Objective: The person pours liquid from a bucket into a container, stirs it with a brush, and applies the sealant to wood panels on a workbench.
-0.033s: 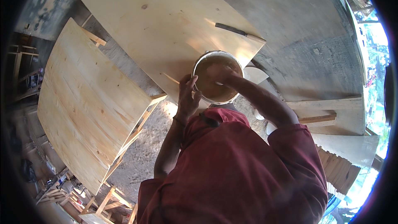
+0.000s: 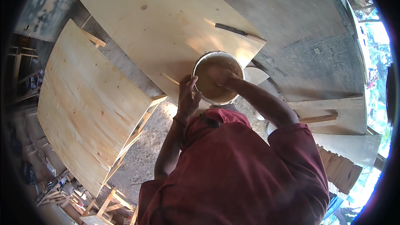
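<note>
A round white-rimmed bucket (image 2: 201,96) stands near the close corner of a pale wooden panel, with brownish contents (image 2: 212,93) inside. My left hand (image 2: 189,96) grips its left rim, the thumb over the edge. Down inside the bucket is my right hand (image 2: 217,76), its fingers blurred and shadowed, so whether they hold anything does not show. Beyond the bucket, a long tool with a dark blade and a light wooden handle (image 2: 255,38), perhaps a hand saw or large knife, lies near the panel's right edge.
The knotted wooden panel (image 2: 137,29) reaches away to the far left. Another panel on a timber frame (image 2: 91,104) stands at my left, over a dusty floor (image 2: 146,154). Large grey boards (image 2: 304,29) and timber strips (image 2: 325,104) are at the right. Wood pieces (image 2: 112,204) lie lower left.
My right hand has shifted slightly inside the bucket; a pale spot by its fingers is less visible. My left hand keeps its place on the rim.
</note>
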